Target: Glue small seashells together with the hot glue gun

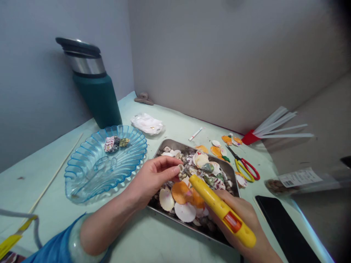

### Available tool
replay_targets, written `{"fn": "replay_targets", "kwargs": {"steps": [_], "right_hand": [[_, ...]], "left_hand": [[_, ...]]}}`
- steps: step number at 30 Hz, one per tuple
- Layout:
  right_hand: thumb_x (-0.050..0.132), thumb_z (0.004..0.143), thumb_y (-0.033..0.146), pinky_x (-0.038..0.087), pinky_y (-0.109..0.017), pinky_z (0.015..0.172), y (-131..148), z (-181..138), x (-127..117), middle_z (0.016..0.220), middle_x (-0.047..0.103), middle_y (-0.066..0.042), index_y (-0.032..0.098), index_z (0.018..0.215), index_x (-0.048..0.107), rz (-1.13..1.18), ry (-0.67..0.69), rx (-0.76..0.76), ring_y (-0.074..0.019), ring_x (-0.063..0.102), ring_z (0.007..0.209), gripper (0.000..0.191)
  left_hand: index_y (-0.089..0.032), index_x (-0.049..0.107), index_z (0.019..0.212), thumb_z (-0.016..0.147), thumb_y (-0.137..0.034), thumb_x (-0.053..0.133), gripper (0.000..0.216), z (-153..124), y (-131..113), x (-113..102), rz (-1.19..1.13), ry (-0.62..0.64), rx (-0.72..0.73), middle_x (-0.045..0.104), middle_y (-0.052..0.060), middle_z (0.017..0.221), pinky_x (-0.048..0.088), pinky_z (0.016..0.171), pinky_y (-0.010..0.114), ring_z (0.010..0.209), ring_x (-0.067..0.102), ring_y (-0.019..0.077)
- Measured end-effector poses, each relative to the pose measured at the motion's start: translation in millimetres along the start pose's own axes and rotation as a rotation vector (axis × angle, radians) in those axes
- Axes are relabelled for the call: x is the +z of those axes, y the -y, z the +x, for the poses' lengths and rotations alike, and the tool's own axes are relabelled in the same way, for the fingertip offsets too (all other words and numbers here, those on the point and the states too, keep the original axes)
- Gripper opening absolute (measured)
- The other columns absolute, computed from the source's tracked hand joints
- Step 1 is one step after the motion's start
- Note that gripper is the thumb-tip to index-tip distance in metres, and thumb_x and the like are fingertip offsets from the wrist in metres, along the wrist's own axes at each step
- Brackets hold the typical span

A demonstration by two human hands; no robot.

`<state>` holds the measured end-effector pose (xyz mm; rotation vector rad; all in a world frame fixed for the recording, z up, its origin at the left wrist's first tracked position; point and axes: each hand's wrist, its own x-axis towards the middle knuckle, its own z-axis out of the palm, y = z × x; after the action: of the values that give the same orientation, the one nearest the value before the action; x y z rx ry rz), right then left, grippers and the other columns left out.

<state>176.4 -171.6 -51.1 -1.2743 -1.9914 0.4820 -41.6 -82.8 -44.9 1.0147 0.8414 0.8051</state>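
My left hand point(155, 179) is closed, with thumb and forefinger pinching a small pale shell point(181, 168) over the metal tray point(233, 171). My right hand point(244, 212) is wrapped round a yellow hot glue gun point(214, 201) with an orange-red switch on its back. The gun's tip points at the small shell; I cannot tell whether they touch. Below both hands the tray is full of mixed shells, among them an orange scallop shell point(180, 193), a white scallop shell point(185, 212) and a striped shell point(218, 184).
Left of the tray lies a blue shell-shaped dish point(82, 168) bearing a few joined shells point(113, 144). A teal bottle point(98, 95) stands behind it. Scissors point(245, 169), loose shells, a red cup point(250, 137) of glue sticks and a black phone point(282, 226) are on the right.
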Motion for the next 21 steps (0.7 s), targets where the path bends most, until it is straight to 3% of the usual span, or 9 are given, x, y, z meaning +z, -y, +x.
{"fn": "replay_targets", "kwargs": {"steps": [14,21], "right_hand": [[0.061,0.084,0.021,0.050,-0.019,0.054,-0.9,-0.8,-0.2,0.071,0.064,0.002,0.022,0.096,0.062,0.014,-0.022,0.011,-0.0118,0.061,0.054,0.012],[0.059,0.086,0.024,0.051,-0.020,0.052,2.3,-0.3,-1.1,0.062,0.060,0.002,0.019,0.089,0.062,0.015,0.020,0.002,-0.0123,0.058,0.048,0.007]], "left_hand": [[-0.016,0.069,0.091,0.074,-0.033,0.073,0.025,-1.5,-0.8,0.5,-0.025,-0.015,0.010,0.069,0.003,0.088,0.049,0.077,0.025,0.076,0.062,0.0123],[-0.015,0.069,0.088,0.072,-0.031,0.074,0.023,-1.5,-3.9,3.8,-0.011,-0.052,0.024,0.068,0.003,0.083,0.049,0.073,0.025,0.073,0.062,0.0129]]}}
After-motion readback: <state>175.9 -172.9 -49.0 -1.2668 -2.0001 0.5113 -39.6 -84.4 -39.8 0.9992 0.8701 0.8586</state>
